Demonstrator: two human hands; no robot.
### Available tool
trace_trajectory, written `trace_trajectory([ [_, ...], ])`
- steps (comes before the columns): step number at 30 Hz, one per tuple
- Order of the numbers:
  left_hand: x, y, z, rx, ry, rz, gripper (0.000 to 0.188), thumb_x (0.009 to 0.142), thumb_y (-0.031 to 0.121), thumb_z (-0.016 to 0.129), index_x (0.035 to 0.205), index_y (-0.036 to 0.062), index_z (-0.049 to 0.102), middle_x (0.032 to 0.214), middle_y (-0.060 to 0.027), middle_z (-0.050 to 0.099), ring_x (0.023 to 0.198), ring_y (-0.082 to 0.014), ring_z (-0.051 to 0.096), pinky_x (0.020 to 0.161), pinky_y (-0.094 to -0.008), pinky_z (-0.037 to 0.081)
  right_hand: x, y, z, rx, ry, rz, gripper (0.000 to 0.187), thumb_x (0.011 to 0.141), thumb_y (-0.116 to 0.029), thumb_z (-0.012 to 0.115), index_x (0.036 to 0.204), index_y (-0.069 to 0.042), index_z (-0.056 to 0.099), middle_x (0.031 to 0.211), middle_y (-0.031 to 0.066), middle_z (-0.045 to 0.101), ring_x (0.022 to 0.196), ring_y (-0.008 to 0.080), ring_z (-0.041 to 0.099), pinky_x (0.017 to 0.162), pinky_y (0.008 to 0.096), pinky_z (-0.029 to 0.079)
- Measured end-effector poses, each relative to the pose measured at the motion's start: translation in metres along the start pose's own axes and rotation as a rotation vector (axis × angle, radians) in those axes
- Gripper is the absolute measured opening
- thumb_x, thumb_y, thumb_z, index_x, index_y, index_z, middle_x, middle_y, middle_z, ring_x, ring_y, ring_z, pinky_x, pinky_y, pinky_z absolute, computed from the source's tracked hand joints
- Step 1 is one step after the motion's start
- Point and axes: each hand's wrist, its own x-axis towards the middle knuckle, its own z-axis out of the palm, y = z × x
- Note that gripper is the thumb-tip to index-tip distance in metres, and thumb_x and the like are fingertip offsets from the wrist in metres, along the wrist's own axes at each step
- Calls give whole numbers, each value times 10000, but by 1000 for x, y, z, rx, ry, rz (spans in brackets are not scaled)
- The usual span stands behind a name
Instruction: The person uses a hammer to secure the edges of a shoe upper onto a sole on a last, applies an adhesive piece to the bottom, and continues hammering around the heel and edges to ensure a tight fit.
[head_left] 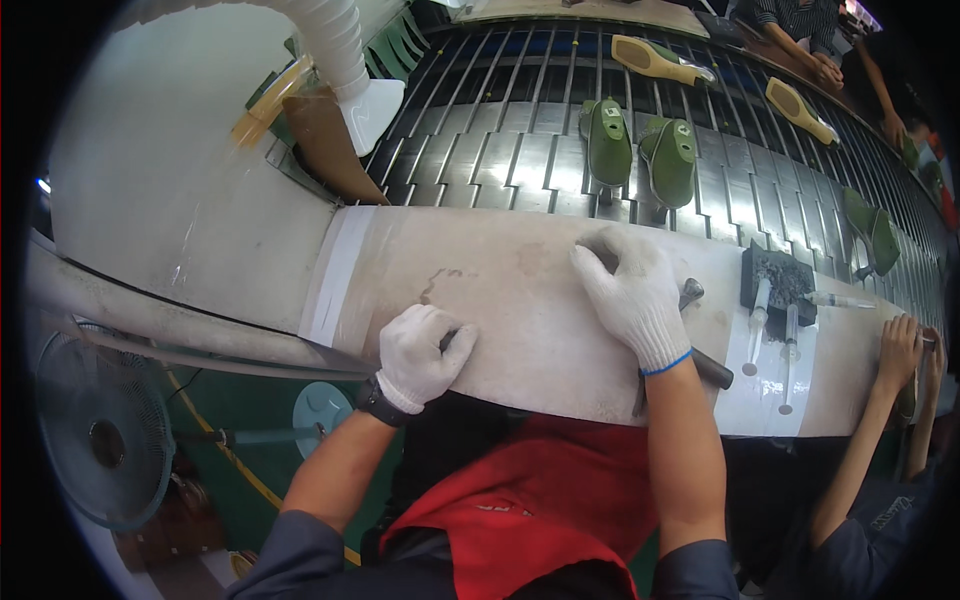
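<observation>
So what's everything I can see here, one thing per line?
Workbench: one, pale and stained, across the middle.
Slatted conveyor: one, grey metal, behind the bench.
Green shoe forms: two side by side at centre, another at the right.
Tan shoe soles: two, on the far side of the conveyor.
Dark block: one, on the bench at right, with white brushes beside it.
Hose: one, white, ribbed, top left.
Fan: one, teal, lower left.
Hammer-like tool: one, dark handle, under the right forearm.
Co-worker's hand: at the right bench edge.
Red apron: one, on the person.
Left hand: white glove, closed on the bench.
Right hand: white glove, pressing the bench.
</observation>
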Motion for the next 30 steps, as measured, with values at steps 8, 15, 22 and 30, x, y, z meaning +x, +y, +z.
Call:
trace_trajectory([
  [8,-3,-2,-1,-2,3,41,134,856,130,845,813,60,740,785,-99,723,681,-318,679,652,-423,542,-6,3,6,10,-15,-49,285,954,-274,760,1044,-7,800,971,178,807,923,325,794,862,417,613],
  [15,51,-91,-5,-80,106,-414,314,1036,281,667,1167,18,776,1088,-201,783,1054,-374,758,980,-448,572,-9,4,5,61,-44,-44,272,962,-259,762,1055,-6,799,978,188,803,934,320,798,869,404,621],
  [22,158,-199,12,419,-71,-428,785,960,379,700,1663,142,445,1702,-276,395,1477,-468,508,1237,-498,435,-6,1,7,37,-42,-23,232,952,-214,768,1044,-3,795,1001,177,792,939,319,795,875,405,618],
  [30,212,-241,35,456,-221,-549,758,946,470,720,1569,80,536,1592,-238,566,1447,-403,573,1223,-458,453,-6,-2,5,-17,-70,-35,160,900,-143,783,991,-13,766,954,188,749,926,389,729,872,466,572],
])
